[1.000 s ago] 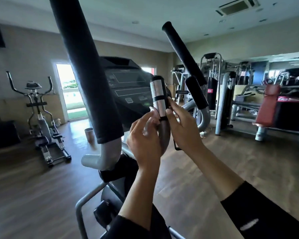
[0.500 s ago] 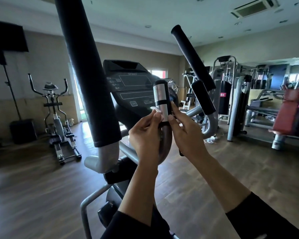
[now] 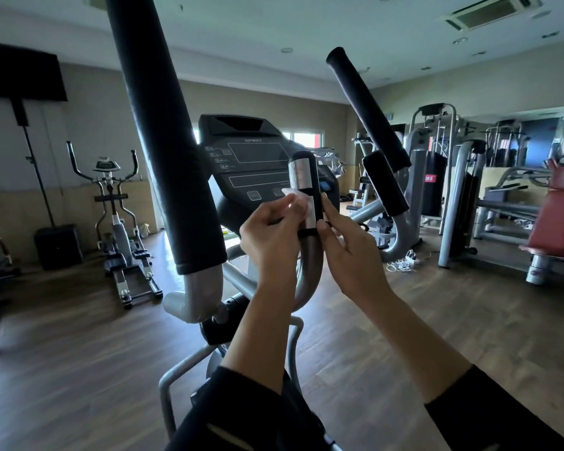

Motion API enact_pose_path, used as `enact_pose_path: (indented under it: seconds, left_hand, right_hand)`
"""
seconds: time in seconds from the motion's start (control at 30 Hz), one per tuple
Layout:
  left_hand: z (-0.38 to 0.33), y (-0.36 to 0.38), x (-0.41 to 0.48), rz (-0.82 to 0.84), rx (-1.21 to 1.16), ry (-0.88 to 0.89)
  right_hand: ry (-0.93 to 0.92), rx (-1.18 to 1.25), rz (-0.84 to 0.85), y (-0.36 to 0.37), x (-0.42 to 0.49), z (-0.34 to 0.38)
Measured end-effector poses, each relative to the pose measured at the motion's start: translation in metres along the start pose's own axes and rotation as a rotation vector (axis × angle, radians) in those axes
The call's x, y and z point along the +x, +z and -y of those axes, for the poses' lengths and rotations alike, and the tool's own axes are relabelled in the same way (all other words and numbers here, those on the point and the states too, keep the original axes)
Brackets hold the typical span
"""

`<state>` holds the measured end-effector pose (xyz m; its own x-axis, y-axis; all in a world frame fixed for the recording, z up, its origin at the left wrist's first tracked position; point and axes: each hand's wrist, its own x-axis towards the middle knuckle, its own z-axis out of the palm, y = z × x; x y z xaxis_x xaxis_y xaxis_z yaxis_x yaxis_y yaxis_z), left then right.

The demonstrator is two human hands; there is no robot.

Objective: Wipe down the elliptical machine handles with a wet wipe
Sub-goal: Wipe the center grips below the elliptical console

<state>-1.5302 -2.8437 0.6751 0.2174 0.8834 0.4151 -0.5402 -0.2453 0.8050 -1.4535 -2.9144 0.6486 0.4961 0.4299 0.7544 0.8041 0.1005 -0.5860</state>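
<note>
I stand at an elliptical machine with a dark console (image 3: 251,164). Its short inner handle (image 3: 302,177) rises in the centre, black with a silver sensor plate. My left hand (image 3: 271,229) pinches a small white wet wipe (image 3: 295,200) against the handle's left side. My right hand (image 3: 345,242) touches the handle's right side with fingertips, partly curled. The long left moving handle (image 3: 163,135) with black foam stands close in front at the left. The long right moving handle (image 3: 368,109) and a second short grip (image 3: 385,187) stand to the right.
A second elliptical (image 3: 118,222) stands at the left on the wood floor. A black speaker box (image 3: 57,245) and a stand sit by the left wall. Weight machines (image 3: 453,190) and a red padded bench (image 3: 560,219) fill the right side. White cables (image 3: 404,260) lie on the floor.
My view has shifted so the machine sits further right and lower. My left hand has moved the wipe up along the short handle's side; my right hand stays at the handle.
</note>
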Motion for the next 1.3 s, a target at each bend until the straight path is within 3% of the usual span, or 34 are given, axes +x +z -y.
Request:
enact_pose_path:
  seconds: [0.2, 0.43, 0.77, 1.3]
  left_hand:
    - [0.009, -0.004, -0.015, -0.054, 0.136, 0.061]
    - [-0.001, 0.002, 0.000, -0.020, 0.127, 0.064]
    - [-0.003, 0.004, 0.009, 0.006, -0.032, -0.036]
    - [-0.021, 0.024, 0.042, 0.025, 0.026, 0.179]
  right_hand:
    - [0.005, 0.018, 0.013, -0.001, -0.001, -0.001]
    - [-0.001, 0.003, 0.025, -0.003, -0.004, 0.000]
    - [0.010, -0.014, 0.011, 0.005, 0.014, 0.010]
    - [0.001, -0.005, -0.022, 0.010, 0.024, 0.011]
